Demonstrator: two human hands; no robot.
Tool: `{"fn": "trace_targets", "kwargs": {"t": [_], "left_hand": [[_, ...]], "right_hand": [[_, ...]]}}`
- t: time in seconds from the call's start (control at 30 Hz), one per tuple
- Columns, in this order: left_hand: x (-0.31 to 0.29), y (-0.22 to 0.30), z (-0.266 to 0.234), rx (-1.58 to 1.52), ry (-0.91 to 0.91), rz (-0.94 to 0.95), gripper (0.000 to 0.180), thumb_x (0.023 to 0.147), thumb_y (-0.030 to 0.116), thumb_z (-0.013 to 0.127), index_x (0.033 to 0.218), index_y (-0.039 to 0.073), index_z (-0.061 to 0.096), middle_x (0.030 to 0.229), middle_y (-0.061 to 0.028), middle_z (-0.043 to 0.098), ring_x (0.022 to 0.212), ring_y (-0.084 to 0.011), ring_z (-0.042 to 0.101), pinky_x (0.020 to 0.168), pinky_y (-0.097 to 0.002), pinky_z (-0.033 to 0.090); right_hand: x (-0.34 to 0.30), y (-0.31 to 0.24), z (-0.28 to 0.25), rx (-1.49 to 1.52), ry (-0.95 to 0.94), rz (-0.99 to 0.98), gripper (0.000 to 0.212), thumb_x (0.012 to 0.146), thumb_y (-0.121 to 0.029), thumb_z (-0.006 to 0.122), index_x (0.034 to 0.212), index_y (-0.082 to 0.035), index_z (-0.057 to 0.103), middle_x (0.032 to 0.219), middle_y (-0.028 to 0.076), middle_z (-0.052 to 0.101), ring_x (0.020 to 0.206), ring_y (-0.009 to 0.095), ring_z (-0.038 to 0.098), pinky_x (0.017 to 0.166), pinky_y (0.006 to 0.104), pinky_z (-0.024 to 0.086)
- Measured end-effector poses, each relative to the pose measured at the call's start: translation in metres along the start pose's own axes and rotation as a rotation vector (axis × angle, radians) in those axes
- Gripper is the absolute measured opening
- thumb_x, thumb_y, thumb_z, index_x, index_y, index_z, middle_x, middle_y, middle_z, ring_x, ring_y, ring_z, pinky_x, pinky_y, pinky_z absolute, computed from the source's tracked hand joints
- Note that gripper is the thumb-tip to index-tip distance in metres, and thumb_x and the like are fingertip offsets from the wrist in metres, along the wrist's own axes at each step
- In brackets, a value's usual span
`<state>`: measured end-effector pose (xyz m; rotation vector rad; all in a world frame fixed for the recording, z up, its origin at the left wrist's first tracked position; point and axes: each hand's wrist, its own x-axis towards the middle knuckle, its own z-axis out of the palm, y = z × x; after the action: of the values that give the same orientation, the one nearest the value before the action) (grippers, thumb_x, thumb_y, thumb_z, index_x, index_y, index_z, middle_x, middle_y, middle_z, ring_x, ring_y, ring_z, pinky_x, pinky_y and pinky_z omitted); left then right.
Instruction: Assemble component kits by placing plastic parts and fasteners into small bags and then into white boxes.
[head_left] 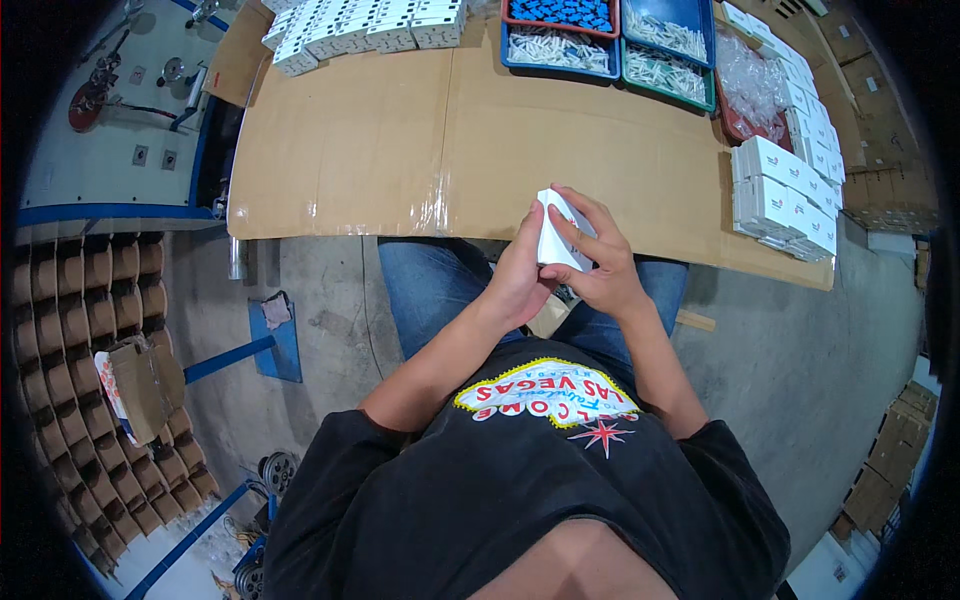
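White box [560, 236], held between the fingers of left hand [518, 272] and right hand [608, 270], over the lap [430, 290] at the near edge of the cardboard-covered surface [370, 150]; stacked white boxes [785, 205] near its right end.

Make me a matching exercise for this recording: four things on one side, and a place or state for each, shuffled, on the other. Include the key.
Things
1. Lone white box
2. Blue pieces
3. Clear plastic
4. Cardboard grid

Places and states
A. Heaped in a red tray
B. At the picture's left, with a carton over part of it
C. Held between the left hand and the right hand
D. Just right of the green tray

Pairs
1-C
2-A
3-D
4-B
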<state>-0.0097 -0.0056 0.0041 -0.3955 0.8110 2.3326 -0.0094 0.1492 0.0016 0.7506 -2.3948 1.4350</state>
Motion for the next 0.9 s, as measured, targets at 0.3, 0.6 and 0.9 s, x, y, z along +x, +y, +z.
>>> {"fn": "trace_targets", "kwargs": {"t": [0.3, 0.6, 0.9], "left_hand": [[-0.003, 0.004, -0.009, -0.021, -0.063, -0.048, 0.054, 0.107, 0.053, 0.041, 0.141, 0.012, 0.050, 0.127, -0.0066, 0.063, 0.115, -0.0208, 0.064, 0.095, -0.0367, 0.053], [-0.010, 0.016, 0.010, -0.065, -0.121, 0.319, 0.052, 0.103, 0.020, 0.050, 0.151, 0.006, 0.038, 0.145, -0.0115, 0.052, 0.133, -0.0236, 0.052, 0.113, -0.0414, 0.041], [-0.017, 0.041, -0.004, 0.586, -0.206, 0.576, 0.062, 0.091, 0.004, 0.074, 0.146, 0.004, 0.047, 0.134, -0.0093, 0.062, 0.123, -0.0182, 0.058, 0.105, -0.0316, 0.046]], "right_hand": [[0.007, 0.003, -0.007, -0.121, -0.123, -0.009, 0.073, 0.073, -0.043, 0.085, 0.136, -0.011, 0.066, 0.152, 0.019, 0.050, 0.139, 0.037, 0.048, 0.115, 0.0448, 0.038], [0.002, -0.018, 0.014, 0.585, 0.590, 0.550, 0.047, 0.086, -0.017, 0.083, 0.126, 0.001, 0.066, 0.126, 0.012, 0.066, 0.123, 0.021, 0.059, 0.104, 0.0335, 0.047], [-0.004, -0.026, -0.011, 0.724, 0.198, 0.568, 0.033, 0.086, -0.001, 0.080, 0.117, 0.001, 0.068, 0.105, 0.003, 0.071, 0.097, 0.010, 0.066, 0.085, 0.0248, 0.054]]}}
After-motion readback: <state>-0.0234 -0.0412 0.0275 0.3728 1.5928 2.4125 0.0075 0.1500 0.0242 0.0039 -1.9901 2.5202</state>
